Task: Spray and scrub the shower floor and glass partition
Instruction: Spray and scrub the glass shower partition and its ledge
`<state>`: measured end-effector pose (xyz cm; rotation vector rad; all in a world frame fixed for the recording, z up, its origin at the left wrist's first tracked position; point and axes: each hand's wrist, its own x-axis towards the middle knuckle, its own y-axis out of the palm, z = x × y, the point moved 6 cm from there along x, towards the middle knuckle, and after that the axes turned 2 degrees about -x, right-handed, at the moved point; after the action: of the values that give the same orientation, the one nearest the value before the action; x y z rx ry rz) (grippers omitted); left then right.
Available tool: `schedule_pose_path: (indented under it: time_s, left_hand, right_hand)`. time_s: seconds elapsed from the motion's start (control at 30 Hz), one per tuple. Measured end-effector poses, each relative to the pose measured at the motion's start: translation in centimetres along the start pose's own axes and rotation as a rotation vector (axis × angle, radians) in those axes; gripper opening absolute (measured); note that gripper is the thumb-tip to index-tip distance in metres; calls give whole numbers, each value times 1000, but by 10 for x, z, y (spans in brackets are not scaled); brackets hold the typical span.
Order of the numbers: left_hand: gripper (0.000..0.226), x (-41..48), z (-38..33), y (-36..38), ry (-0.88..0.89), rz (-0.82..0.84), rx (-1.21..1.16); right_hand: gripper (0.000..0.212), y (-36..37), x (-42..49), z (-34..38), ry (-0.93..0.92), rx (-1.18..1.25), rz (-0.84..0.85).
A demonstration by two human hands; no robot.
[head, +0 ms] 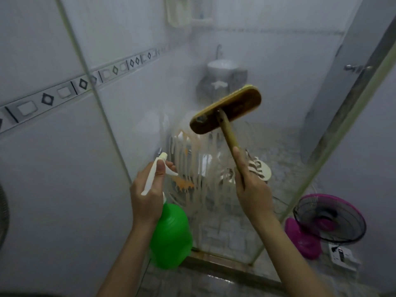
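My left hand (147, 194) grips the white trigger head of a green spray bottle (171, 234), nozzle pointing at the glass partition (214, 185). Streaks of liquid run down the glass, with orange smears among them. My right hand (250, 189) holds the wooden handle of a scrub brush (225, 110), index finger laid along the shaft. The brush head is raised against the glass above the wet streaks, its back toward me. Pebbled shower floor (278, 151) shows through the glass.
A pink fan (327, 219) stands on the floor at the right, beside a white plug box (342, 256). Striped sandals (257, 166) lie behind the glass. A sink basin (222, 67) sits at the back. Tiled wall fills the left; a door (334, 86) stands at the right.
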<state>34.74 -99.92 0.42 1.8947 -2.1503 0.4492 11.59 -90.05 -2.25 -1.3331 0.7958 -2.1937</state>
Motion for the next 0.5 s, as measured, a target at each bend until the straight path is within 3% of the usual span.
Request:
schedule_pose_path:
  time_s: [0.1, 0.23, 0.4, 0.5]
  left_hand:
    - [36, 10, 15, 4, 60, -4, -66]
    - [45, 24, 53, 8, 72, -13, -199]
    - [44, 40, 89, 18, 75, 21, -271]
    - [47, 51, 107, 20, 108, 0, -272]
  right_hand:
    - [59, 14, -31, -24, -63, -56, 32]
    - [62, 44, -84, -46, 16, 12, 119]
    - [58, 65, -12, -1, -139, 62, -242]
    - [54, 78, -9, -2, -139, 100, -317]
